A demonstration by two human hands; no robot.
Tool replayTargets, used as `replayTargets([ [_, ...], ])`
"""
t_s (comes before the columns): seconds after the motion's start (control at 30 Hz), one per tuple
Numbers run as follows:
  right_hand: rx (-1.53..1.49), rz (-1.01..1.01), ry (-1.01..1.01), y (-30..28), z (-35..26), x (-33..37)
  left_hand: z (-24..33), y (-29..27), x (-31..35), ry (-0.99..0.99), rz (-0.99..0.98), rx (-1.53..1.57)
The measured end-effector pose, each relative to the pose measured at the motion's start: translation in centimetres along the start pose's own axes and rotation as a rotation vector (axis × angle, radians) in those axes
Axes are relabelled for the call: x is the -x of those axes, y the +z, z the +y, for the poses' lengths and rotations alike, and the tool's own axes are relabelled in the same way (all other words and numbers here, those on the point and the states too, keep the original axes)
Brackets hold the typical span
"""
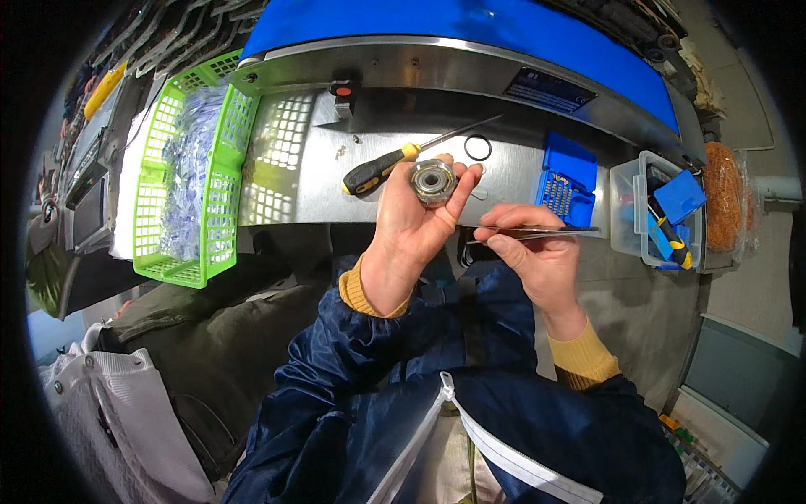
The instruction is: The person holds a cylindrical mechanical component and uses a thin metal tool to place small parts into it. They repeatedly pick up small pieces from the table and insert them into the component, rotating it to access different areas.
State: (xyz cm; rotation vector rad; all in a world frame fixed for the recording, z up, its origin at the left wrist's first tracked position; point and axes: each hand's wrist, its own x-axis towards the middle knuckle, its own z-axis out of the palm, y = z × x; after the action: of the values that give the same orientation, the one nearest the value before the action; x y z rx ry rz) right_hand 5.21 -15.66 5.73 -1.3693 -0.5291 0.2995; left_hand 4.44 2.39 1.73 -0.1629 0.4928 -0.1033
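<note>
My left hand [398, 225] is turned palm up, its fingers curled round a clear-rimmed metal part with a ball bearing [432, 180] at its centre. To the right, my right hand [541, 259] pinches slim metal tweezers [581, 229], lying nearly level with their tips toward my left hand. The tips are just short of the left fingers. Beyond my left hand a yellow-and-black screwdriver [374, 173] lies on the metal worktop [323, 181]. A black rubber ring [478, 136] rests to the right of the screwdriver blade.
An open blue bit case [573, 155] lies at the worktop's right. Beside it stands a clear plastic box [625, 206] with tools. A green basket [220, 227] of clear plastic pieces is at the left. A blue-topped metal machine [453, 71] spans the back.
</note>
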Motion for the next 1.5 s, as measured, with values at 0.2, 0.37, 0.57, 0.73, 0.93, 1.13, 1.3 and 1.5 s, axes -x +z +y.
replayTargets([
  [0.2,0.236,-0.040,-0.174,0.2,0.8,-0.3,0.0,0.2,-0.2,0.006,0.038,0.026],
  [0.37,0.419,-0.059,-0.283,0.6,1.2,-0.5,0.0,0.1,-0.2,-0.004,0.041,0.027],
  [0.57,0.566,-0.093,-0.379,0.5,0.9,-0.4,0.2,0.2,-0.1,-0.026,0.013,0.047],
  [0.73,0.589,-0.155,-0.425,0.1,0.2,-0.8,-0.1,0.2,-0.1,-0.011,0.033,0.065],
  [0.93,0.525,-0.115,-0.363,0.0,0.3,-1.5,-0.7,0.1,-0.1,0.018,0.038,-0.033],
  [1.13,0.486,-0.101,-0.311,0.0,0.7,-2.3,-1.0,-0.1,-0.3,-0.001,0.036,-0.068],
  [1.3,0.499,-0.104,-0.347,0.0,0.9,-2.6,-1.4,0.4,0.0,0.010,0.076,-0.071],
  [1.5,0.476,-0.115,-0.327,-0.1,0.8,-2.6,-1.5,0.7,0.2,0.007,0.082,-0.096],
])
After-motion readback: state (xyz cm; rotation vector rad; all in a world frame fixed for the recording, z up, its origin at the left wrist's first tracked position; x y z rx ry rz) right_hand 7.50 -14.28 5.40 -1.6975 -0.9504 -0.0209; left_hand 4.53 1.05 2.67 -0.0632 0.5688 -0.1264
